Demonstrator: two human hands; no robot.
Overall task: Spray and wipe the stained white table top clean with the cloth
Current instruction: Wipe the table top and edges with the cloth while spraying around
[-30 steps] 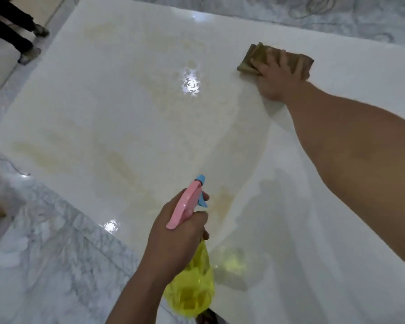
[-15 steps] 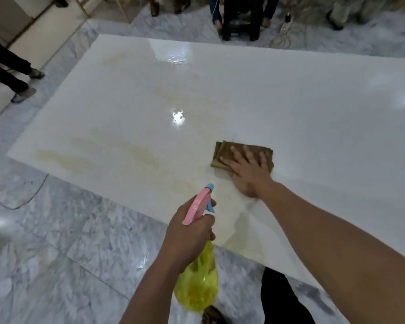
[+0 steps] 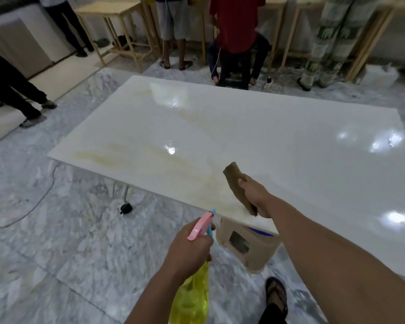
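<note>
One white table top (image 3: 255,141) is serving as the landmark, carrying yellowish stains (image 3: 117,155) across its left half and near edge. One brown cloth (image 3: 237,185), folded, is being gripped by the right hand (image 3: 255,195) over the near edge of the table top, tilted up on end. One spray bottle (image 3: 194,277), yellow-bodied with a pink and blue head, is being gripped by the left hand (image 3: 188,249) just off the near edge, over the marble floor (image 3: 56,242). One box-like stand (image 3: 246,246) is sitting under the near edge. One sandalled foot (image 3: 276,295) is showing beside it.
</note>
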